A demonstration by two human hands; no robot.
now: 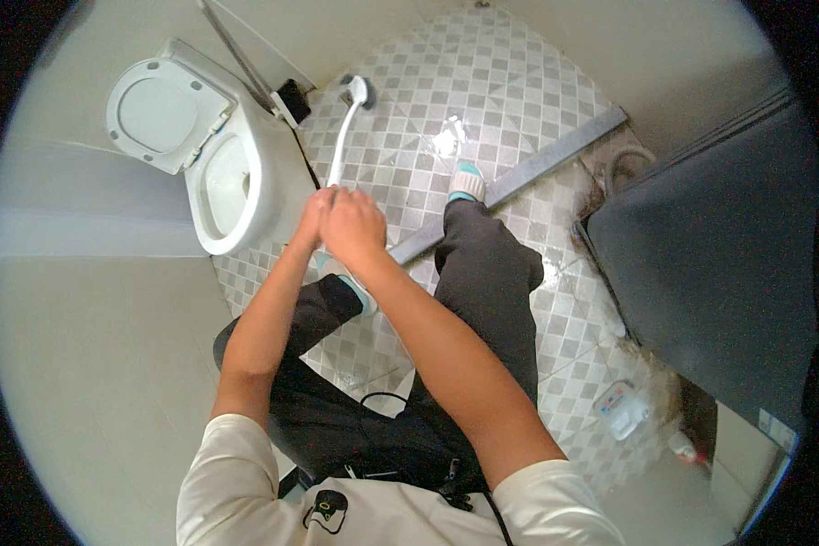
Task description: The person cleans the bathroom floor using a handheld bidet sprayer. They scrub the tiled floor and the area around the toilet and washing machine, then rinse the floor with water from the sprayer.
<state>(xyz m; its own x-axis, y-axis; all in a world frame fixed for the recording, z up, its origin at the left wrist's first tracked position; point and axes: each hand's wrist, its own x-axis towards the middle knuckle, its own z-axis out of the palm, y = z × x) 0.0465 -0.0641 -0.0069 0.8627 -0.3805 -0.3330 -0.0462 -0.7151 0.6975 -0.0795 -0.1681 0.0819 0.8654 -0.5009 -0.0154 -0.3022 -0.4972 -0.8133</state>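
Both hands are clasped together on the handle of a white long-handled scrub brush (341, 140). My left hand (314, 213) grips from the left side, partly covered by my right hand (355, 222), which wraps over the handle's end. The fingers hide that end. From my hands the brush reaches away over the tiled floor (409, 157), and its head with dark bristles rests low near the far left corner. Left of the brush stands a white toilet (263, 181) with its seat and lid (157, 112) raised.
A grey raised threshold strip (559, 153) crosses the wet floor between my slippered feet. At right stands a large dark panel (710, 225), with a plastic container (621, 409) on the floor near it. A metal pole (235, 51) with a black-and-white end leans beside the toilet.
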